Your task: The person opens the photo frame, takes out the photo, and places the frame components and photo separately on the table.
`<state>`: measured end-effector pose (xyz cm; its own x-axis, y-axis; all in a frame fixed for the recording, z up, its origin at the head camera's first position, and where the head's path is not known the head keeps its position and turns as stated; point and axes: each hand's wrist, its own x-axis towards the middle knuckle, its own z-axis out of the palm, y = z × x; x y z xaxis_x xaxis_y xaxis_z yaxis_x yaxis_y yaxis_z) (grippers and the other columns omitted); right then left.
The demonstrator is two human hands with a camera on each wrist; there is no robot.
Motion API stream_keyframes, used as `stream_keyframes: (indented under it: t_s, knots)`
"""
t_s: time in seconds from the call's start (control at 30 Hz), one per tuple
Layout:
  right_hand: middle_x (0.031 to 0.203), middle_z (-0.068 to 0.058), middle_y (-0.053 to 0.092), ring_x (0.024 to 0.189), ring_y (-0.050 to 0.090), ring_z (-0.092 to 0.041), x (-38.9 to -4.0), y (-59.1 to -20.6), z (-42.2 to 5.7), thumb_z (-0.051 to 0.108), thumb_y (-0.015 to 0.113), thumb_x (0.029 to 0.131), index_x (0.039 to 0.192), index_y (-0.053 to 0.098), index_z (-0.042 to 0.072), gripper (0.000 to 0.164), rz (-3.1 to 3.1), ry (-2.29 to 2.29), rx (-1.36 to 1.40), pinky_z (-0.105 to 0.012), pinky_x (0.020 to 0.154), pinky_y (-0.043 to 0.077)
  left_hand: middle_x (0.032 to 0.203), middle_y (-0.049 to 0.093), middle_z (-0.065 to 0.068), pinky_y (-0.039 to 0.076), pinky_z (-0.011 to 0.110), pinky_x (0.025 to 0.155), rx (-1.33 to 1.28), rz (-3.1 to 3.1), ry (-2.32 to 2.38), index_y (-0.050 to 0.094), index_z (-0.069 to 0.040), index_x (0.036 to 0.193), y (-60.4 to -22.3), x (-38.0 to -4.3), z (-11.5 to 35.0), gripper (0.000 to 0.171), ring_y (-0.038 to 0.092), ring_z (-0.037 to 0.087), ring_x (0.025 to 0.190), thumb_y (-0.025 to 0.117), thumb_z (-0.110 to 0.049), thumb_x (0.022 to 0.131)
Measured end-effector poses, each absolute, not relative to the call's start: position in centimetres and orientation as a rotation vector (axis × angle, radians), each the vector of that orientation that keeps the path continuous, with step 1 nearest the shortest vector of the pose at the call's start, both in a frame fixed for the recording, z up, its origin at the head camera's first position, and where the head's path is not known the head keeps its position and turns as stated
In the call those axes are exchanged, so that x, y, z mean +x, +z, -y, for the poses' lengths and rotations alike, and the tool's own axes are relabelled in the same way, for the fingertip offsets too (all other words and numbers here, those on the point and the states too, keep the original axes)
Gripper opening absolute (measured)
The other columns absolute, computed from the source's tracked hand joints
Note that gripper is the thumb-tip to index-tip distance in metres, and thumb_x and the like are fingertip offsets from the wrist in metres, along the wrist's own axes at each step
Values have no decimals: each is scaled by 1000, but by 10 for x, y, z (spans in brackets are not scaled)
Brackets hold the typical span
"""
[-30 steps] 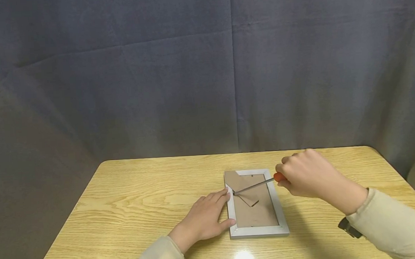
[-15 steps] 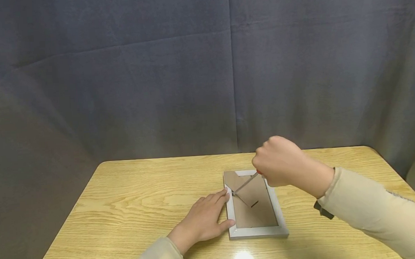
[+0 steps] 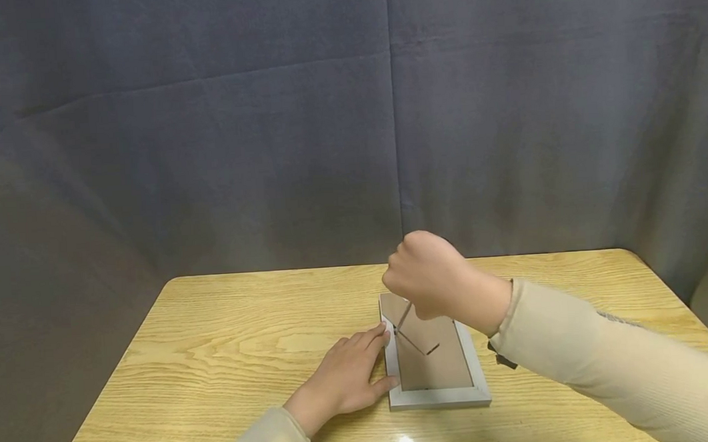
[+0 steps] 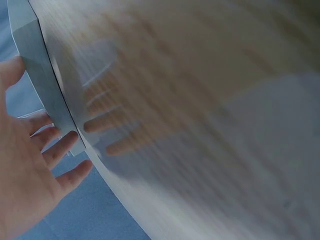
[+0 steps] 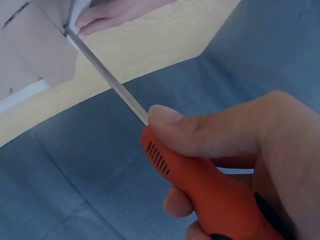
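A picture frame (image 3: 440, 397) with a silver-grey border lies back side up on the table. Its brown backing board (image 3: 436, 370) shows a slit and a small dark slot. My left hand (image 3: 349, 375) rests along the frame's left edge, fingers extended and thumb on the border. My right hand (image 3: 431, 270) grips a screwdriver (image 5: 210, 185) with an orange and black handle, thumb along the handle in the right wrist view. The screwdriver's metal shaft (image 5: 107, 75) slants down, and its tip meets the inner left edge of the frame, close to my left fingertips.
The light wood-grain table (image 3: 234, 341) stretches left of the frame. A dark grey-blue curtain (image 3: 266, 152) hangs behind and around the table. A dark strap (image 3: 502, 355) sits at the right wrist.
My right hand has swung left and a little up, bringing the screwdriver from a low slant to a steeper one. The tip stays at the same spot; my left hand is nearly still.
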<state>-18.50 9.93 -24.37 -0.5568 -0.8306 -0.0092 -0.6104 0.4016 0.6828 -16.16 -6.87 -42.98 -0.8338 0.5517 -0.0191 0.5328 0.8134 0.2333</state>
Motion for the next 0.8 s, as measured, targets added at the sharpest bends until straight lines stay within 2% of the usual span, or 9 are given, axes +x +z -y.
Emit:
stream_keyframes:
  t_s: [0.07, 0.27, 0.43, 0.53, 0.8]
  knots:
    - [48, 9, 54, 43, 38, -9, -187, -242, -98, 22, 68, 57, 50, 52, 21, 18, 2344, -936, 1252, -25, 44, 42, 157, 31, 3, 37, 53, 110, 879, -2917, 335, 35, -12, 145, -430, -161, 69, 73, 34, 23, 137, 46, -57, 89]
    - [46, 9, 35, 46, 24, -9, -189, -239, -98, 19, 66, 59, 48, 41, 20, 27, 2408, -925, 1242, -24, 42, 30, 156, 31, 5, 37, 54, 110, 882, -2914, 345, 36, -12, 145, -429, -160, 69, 72, 35, 24, 137, 48, -55, 89]
    - [47, 9, 50, 43, 31, -9, -186, -239, -93, 19, 69, 58, 49, 46, 21, 25, 2384, -906, 1268, -25, 42, 37, 157, 30, 4, 36, 55, 110, 871, -2899, 360, 36, -13, 145, -430, -159, 70, 72, 35, 25, 137, 48, -56, 88]
    - [48, 9, 57, 42, 33, -10, -185, -238, -91, 18, 69, 56, 49, 47, 21, 23, 2347, -893, 1282, -25, 42, 38, 157, 30, 3, 36, 55, 110, 877, -2899, 350, 35, -14, 146, -431, -159, 70, 73, 35, 25, 137, 48, -56, 88]
    - [45, 9, 50, 41, 31, -10, -186, -240, -102, 17, 67, 55, 47, 43, 21, 25, 2345, -877, 1304, -25, 40, 36, 158, 29, 4, 36, 54, 110, 876, -2901, 313, 34, -13, 146, -431, -158, 72, 73, 34, 25, 137, 45, -58, 89]
